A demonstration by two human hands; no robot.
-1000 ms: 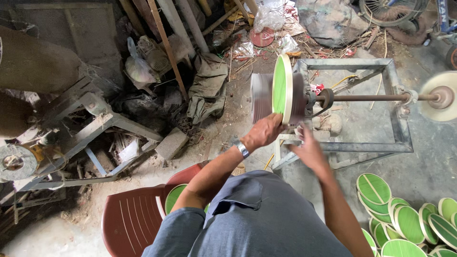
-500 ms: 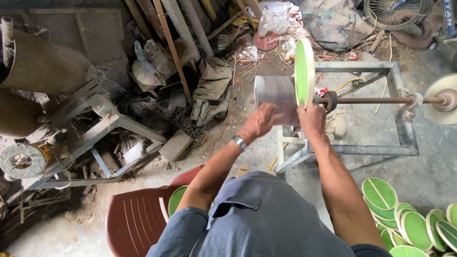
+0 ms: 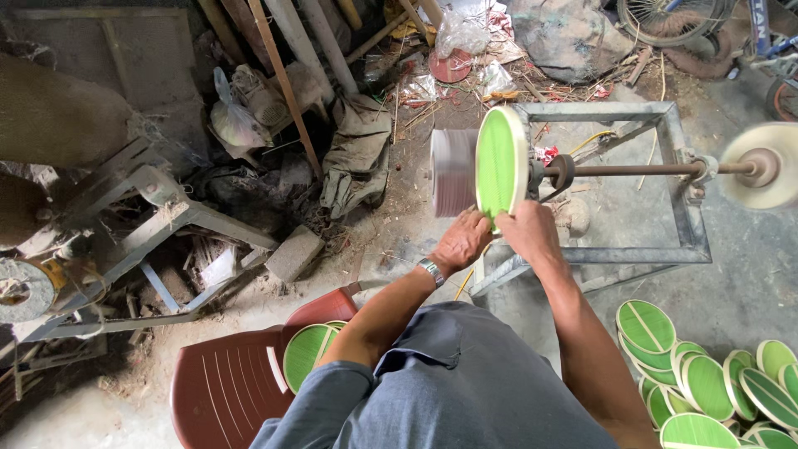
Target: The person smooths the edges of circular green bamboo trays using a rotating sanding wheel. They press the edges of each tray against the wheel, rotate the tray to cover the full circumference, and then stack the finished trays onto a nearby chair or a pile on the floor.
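Observation:
Both my hands hold a round green leaf plate (image 3: 501,162) upright by its lower edge. My left hand (image 3: 464,239), with a wristwatch, grips it from the left; my right hand (image 3: 527,230) grips it from the right. The plate's left side is close against a blurred, spinning grey wheel (image 3: 453,172) on the end of a horizontal shaft (image 3: 632,170); contact cannot be made out. The shaft rests on a grey metal frame (image 3: 682,199) and carries a pale buffing disc (image 3: 765,166) at its far right end.
Several green leaf plates (image 3: 706,374) lie piled on the floor at lower right. A brown plastic chair (image 3: 229,387) with green plates (image 3: 307,353) on it stands at lower left. Another metal machine (image 3: 100,249), timber poles (image 3: 283,75) and scrap fill the left and back.
My hands lifted the green plate up the wheel's right side, then brought it down and closer. The view shifted slightly.

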